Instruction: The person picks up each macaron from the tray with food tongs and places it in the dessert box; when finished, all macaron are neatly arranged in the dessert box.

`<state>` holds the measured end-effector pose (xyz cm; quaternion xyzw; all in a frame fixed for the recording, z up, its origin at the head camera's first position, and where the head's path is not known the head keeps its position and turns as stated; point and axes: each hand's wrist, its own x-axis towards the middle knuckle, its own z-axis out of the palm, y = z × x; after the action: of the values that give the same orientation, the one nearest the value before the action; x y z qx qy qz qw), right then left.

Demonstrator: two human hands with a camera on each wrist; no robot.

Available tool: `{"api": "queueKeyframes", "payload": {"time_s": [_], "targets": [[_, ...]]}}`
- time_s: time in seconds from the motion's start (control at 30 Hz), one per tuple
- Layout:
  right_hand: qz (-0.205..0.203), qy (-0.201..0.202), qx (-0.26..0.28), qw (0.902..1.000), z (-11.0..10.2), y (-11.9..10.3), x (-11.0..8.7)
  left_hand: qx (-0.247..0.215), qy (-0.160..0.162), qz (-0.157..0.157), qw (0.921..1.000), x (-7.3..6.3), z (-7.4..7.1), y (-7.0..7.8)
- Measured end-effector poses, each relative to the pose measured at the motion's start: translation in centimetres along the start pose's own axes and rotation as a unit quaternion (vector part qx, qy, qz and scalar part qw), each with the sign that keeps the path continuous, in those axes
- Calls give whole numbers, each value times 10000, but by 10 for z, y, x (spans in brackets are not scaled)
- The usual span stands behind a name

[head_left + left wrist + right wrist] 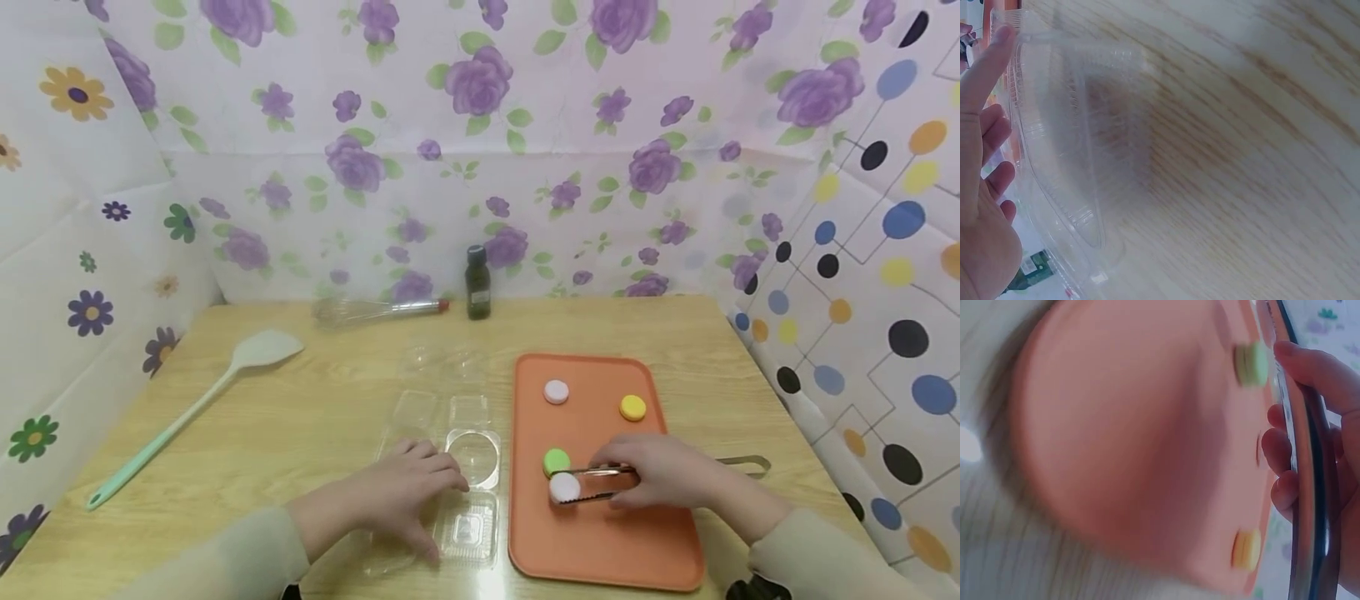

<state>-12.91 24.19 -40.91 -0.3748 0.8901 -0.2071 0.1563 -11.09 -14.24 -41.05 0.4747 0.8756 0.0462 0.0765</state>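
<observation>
My right hand [663,471] grips metal tongs [611,472] over an orange tray [600,546]. Between the tong tips is a white macaron [565,488], right beside a green macaron [557,462]. A pale pink macaron [556,392] and a yellow macaron [632,407] lie farther back on the tray. In the right wrist view, fingers and thumb wrap the tongs [1310,487]. To the tray's left, my left hand [408,496] lies spread over a clear plastic container [471,525] with several compartments. Its thumb touches the container's edge [1019,94] in the left wrist view.
At the back stand a dark bottle [477,283] and, lying to its left, a whisk [378,311]. A long spatula with a mint-green handle [187,414] lies on the left of the wooden table [322,400]. Patterned sheets [420,108] enclose the back and sides.
</observation>
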Motion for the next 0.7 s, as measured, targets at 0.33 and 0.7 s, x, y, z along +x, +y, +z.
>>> {"api": "queueKeyframes", "payload": {"time_s": [0.33,0.7], "targets": [[-664,37,-71,9978,10,-38,31,-101,57,-63,9999,-1,2,4],[-913,-43,-484,9946,26,-63,54,-24,106,-128,9999,-1,3,5]]}}
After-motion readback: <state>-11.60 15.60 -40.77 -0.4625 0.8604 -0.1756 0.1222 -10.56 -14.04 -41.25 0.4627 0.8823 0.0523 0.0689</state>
